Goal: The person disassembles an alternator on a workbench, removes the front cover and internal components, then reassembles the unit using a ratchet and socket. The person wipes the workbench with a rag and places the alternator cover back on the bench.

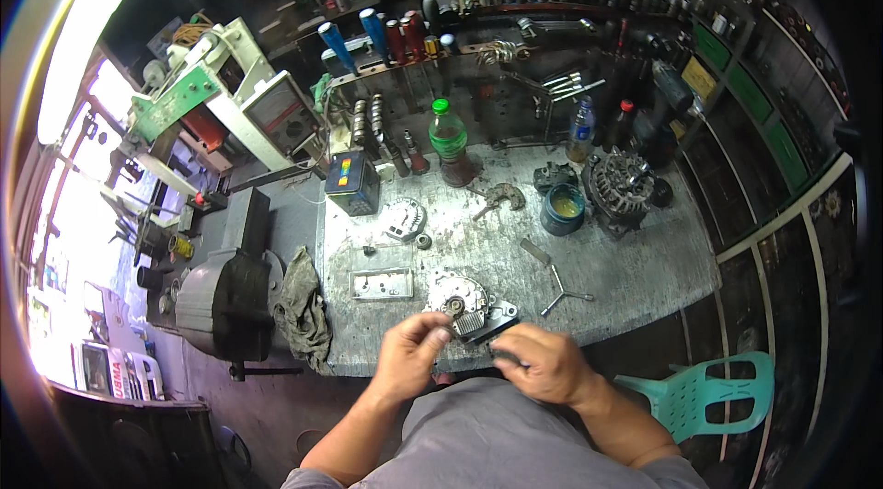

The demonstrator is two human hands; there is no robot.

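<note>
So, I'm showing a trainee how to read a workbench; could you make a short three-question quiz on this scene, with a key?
1. True or false: the cloth rag lies to the left of the three-armed wrench.
2. Multiple choice: what colour is the plastic chair? A) red B) turquoise C) white
3. Short answer: which round metal part lies on the bench just beyond the left hand?

Key: 1. True. 2. B. 3. An alternator housing.
</note>
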